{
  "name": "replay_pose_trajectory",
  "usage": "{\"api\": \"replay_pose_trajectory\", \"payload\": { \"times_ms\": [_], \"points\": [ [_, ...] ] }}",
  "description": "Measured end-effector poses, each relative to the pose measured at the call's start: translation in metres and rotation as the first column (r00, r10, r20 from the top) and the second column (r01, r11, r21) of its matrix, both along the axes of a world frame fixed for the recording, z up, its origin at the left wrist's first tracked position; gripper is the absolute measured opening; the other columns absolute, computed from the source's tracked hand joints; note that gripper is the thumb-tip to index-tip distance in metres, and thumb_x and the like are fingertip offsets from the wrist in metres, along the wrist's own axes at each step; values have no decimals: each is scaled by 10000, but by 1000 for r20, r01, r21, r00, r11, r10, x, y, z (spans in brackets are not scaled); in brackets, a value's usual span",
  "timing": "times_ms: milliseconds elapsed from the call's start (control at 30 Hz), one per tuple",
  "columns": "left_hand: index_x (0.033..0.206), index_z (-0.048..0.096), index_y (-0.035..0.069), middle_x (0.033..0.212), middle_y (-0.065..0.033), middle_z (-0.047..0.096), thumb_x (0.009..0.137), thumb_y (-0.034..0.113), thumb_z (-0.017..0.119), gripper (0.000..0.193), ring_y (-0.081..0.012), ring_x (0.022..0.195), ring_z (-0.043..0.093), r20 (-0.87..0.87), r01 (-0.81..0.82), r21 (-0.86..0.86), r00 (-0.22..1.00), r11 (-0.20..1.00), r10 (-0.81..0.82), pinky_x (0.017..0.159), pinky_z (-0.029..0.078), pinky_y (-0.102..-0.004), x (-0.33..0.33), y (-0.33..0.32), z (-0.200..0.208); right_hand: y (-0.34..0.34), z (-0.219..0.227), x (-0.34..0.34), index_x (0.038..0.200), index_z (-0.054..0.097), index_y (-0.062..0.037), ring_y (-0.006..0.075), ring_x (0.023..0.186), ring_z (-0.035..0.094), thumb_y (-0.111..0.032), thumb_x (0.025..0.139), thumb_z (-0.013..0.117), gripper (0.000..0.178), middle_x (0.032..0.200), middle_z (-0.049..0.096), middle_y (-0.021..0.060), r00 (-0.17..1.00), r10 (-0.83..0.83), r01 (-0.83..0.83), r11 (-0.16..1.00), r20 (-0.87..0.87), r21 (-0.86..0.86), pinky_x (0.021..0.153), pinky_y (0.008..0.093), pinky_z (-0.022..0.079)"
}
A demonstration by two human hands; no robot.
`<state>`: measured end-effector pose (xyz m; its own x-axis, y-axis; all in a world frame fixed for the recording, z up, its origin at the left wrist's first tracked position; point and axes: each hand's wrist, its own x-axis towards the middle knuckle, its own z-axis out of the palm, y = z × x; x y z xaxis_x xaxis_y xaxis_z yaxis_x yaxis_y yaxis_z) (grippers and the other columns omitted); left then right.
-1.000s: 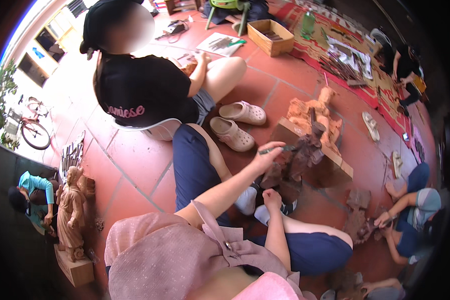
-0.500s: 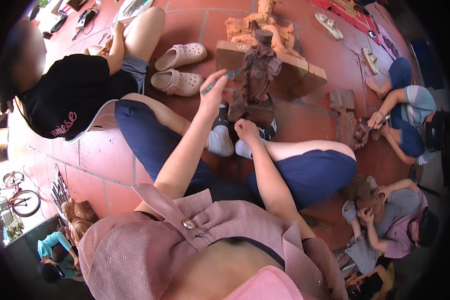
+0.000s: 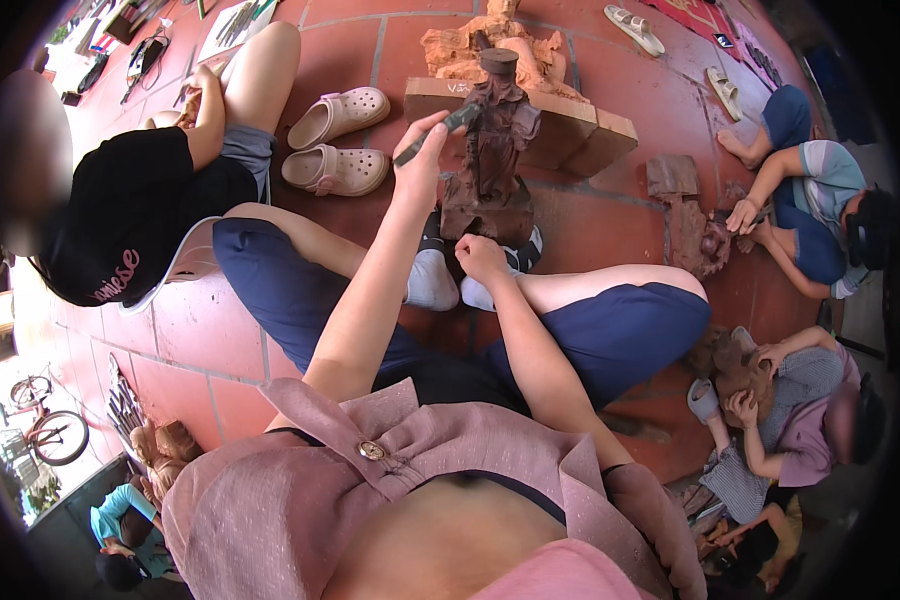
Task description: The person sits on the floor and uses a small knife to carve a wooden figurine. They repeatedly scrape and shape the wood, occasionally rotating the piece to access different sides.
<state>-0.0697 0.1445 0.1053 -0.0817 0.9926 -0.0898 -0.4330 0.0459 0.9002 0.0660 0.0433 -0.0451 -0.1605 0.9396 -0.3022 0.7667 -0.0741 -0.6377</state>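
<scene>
A dark brown carved statue [image 3: 494, 140] stands upright on its block base between my feet. My left hand [image 3: 420, 158] is closed round a slim dark green tool [image 3: 460, 117]. The tool's far end meets or overlaps the statue's upper left side; its tip is too small to make out. At the front lower edge of the base, my right hand [image 3: 482, 258] is closed with curled fingers. Whatever those fingers hold is hidden.
Behind the statue, an orange carving [image 3: 545, 62] rests by a wooden block [image 3: 570, 140]. Pale clogs [image 3: 338, 172] lie left. A person in a black top [image 3: 150, 200] sits close on the left; others work with brown carvings [image 3: 685, 220] at the right.
The whole view has shifted slightly. My left hand and the tool stand a little higher on the statue, with the tool tilted more steeply. My right hand stays low by the base.
</scene>
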Motion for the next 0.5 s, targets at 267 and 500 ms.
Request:
{"api": "replay_pose_trajectory", "payload": {
  "times_ms": [267,500],
  "points": [
    [1213,545,24,1046,-110,666,952,181,525,305,-165,833,634,54,28,1,998,1000,-28,695,521,-294,-1,3,-19,-2,-5,0,846,666,-141,302,929,633,-235,814,568,139,907,685,99,1000,-16,16,1000,-22,23,815,435,484],
    [1208,551,48,1010,-95,672,941,185,536,301,-165,820,631,33,-59,-70,998,996,62,640,550,-335,-2,1,-6,-4,-1,1,856,683,-99,311,864,647,-212,790,600,154,858,688,119,999,-32,33,999,-43,34,781,412,503]
  ]
}}
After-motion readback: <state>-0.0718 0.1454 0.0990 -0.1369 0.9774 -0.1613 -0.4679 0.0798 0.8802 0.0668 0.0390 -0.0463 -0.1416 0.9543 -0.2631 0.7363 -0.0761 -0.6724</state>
